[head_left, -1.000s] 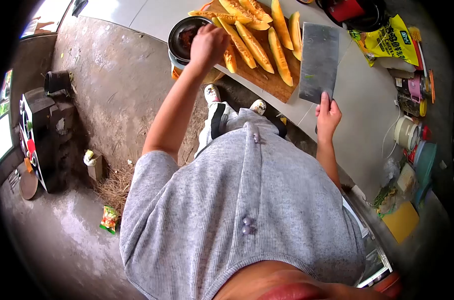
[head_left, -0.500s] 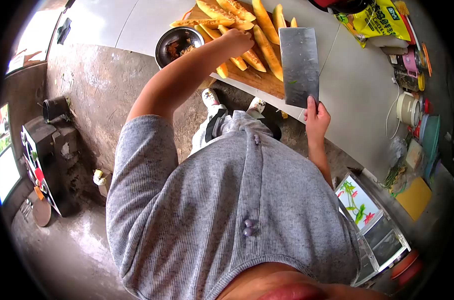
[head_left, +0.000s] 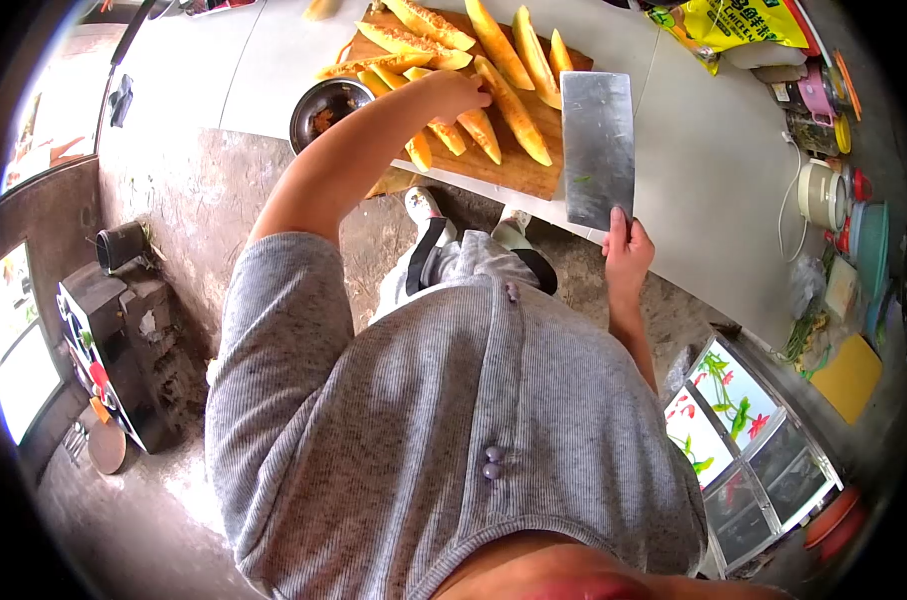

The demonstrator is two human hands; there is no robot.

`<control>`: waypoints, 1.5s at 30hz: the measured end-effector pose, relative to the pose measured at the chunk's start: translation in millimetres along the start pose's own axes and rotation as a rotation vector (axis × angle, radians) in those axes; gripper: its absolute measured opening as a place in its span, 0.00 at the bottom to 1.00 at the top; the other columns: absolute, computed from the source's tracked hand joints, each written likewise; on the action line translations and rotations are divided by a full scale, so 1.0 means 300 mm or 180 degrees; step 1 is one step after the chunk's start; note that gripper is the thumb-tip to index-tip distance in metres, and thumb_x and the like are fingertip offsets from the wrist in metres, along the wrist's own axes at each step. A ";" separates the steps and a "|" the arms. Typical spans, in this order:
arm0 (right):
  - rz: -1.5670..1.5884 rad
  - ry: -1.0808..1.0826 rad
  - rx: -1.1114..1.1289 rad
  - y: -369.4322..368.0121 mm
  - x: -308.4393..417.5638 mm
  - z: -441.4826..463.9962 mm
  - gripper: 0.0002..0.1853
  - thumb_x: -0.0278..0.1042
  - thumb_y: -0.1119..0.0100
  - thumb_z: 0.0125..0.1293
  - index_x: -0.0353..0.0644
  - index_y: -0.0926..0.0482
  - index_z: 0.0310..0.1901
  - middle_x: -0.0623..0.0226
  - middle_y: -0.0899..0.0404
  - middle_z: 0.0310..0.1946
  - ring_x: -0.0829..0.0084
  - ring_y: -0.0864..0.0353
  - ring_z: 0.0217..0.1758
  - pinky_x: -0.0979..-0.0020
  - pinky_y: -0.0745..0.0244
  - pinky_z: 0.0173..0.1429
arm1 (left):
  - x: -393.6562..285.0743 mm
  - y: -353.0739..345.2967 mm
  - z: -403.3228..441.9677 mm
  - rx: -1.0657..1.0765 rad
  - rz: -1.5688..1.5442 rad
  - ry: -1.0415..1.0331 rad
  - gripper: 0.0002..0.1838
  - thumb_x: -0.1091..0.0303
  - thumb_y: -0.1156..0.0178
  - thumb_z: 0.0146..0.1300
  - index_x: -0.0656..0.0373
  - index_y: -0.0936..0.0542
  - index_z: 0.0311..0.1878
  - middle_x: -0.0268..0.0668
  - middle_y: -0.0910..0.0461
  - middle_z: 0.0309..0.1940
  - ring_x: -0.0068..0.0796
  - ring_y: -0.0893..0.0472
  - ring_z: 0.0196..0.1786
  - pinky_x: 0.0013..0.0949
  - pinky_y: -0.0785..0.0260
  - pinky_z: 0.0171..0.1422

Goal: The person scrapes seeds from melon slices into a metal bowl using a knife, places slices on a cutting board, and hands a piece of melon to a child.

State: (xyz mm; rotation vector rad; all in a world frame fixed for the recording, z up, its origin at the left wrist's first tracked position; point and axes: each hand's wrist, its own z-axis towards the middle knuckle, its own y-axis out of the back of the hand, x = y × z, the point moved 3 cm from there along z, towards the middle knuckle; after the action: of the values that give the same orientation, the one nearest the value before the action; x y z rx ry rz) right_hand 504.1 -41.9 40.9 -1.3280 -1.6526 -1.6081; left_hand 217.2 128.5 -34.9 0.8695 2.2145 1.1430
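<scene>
My left hand (head_left: 452, 95) reaches over a wooden cutting board (head_left: 527, 178) with its fingers curled down onto the upper end of a melon wedge (head_left: 480, 132); the fingertips are partly hidden. Several more yellow-orange wedges lie across the board, some with seedy pulp on them. A dark metal bowl (head_left: 304, 118) with bits of pulp inside stands left of the board, partly behind my left forearm. My right hand (head_left: 628, 250) is closed on the handle of a cleaver (head_left: 600, 150). Its broad blade is over the board's right edge, apart from the wedges.
The board lies at the edge of a pale tiled counter (head_left: 709, 150). A yellow packet (head_left: 739, 30) is at the back right. A cream-coloured pot (head_left: 822, 200) and a white cord (head_left: 789, 215) are farther right. A glass-panelled cabinet (head_left: 744, 450) stands at lower right.
The view has shifted, so the board, bowl and wedges appear farther left. My left hand keeps about the same place among the wedges. The cleaver stays in my right hand, beside the board's right edge.
</scene>
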 end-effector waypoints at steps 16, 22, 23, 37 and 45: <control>0.0329 0.0426 0.0293 -0.102 0.195 0.107 0.16 0.38 0.44 0.66 0.36 0.27 0.24 0.73 0.33 0.13 0.84 0.35 0.16 0.79 0.39 0.21 | -0.085 0.086 -0.463 -0.1756 -0.6852 -0.0102 0.29 0.69 0.43 0.55 0.58 0.38 0.61 0.40 0.27 0.38 0.35 0.21 0.37 0.37 0.25 0.44; 0.0037 0.0888 0.0816 -0.261 0.356 0.120 0.13 0.38 0.42 0.64 0.34 0.22 0.30 0.72 0.28 0.16 0.84 0.33 0.18 0.77 0.36 0.24 | -0.075 -0.095 -0.599 -0.2137 -0.7754 0.0033 0.27 0.46 0.52 0.65 0.57 0.35 0.58 0.42 0.24 0.39 0.39 0.21 0.36 0.38 0.26 0.44; 0.0032 0.0904 0.0866 -0.289 0.370 0.125 0.13 0.38 0.42 0.64 0.34 0.22 0.30 0.72 0.28 0.16 0.84 0.33 0.18 0.77 0.36 0.24 | -0.060 -0.145 -0.615 -0.2068 -0.8111 0.0000 0.29 0.42 0.56 0.66 0.57 0.34 0.58 0.43 0.24 0.41 0.40 0.21 0.38 0.39 0.26 0.45; -0.1517 0.2948 0.1214 -0.594 0.579 0.057 0.14 0.45 0.38 0.58 0.43 0.23 0.24 0.60 0.24 0.18 0.60 0.24 0.21 0.65 0.33 0.24 | -0.018 -0.366 -0.819 -0.2978 -0.8503 0.1187 0.24 0.50 0.62 0.70 0.59 0.34 0.58 0.45 0.22 0.43 0.35 0.19 0.39 0.38 0.24 0.41; -0.1421 0.2926 0.1035 -0.611 0.520 -0.047 0.15 0.43 0.37 0.57 0.43 0.26 0.22 0.64 0.24 0.19 0.61 0.24 0.21 0.66 0.33 0.23 | -0.082 -0.382 -0.831 -0.3225 -0.8905 0.1371 0.24 0.51 0.63 0.70 0.64 0.34 0.53 0.42 0.26 0.35 0.30 0.25 0.34 0.32 0.27 0.36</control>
State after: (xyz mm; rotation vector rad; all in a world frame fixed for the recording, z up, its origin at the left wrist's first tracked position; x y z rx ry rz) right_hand 276.7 21.8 89.7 0.0138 -1.5255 -1.6903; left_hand 30.8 -70.8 2.8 -2.2201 0.6220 0.2951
